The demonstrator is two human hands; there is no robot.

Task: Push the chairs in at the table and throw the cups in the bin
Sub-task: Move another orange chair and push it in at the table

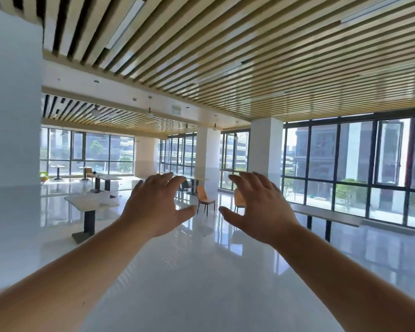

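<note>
Table (91, 202) left, chair (204, 200) beyond, windows (355, 168) right.

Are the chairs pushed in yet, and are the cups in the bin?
Not yet. Nothing looks done: the orange chair stands alone on the floor, away from any table. The left hand and right hand are raised, open and empty. No cups or bin show.

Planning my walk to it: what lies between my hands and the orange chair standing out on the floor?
In the head view, only bare glossy floor lies between both open hands and the orange chair, seen between left hand and right hand.
</note>
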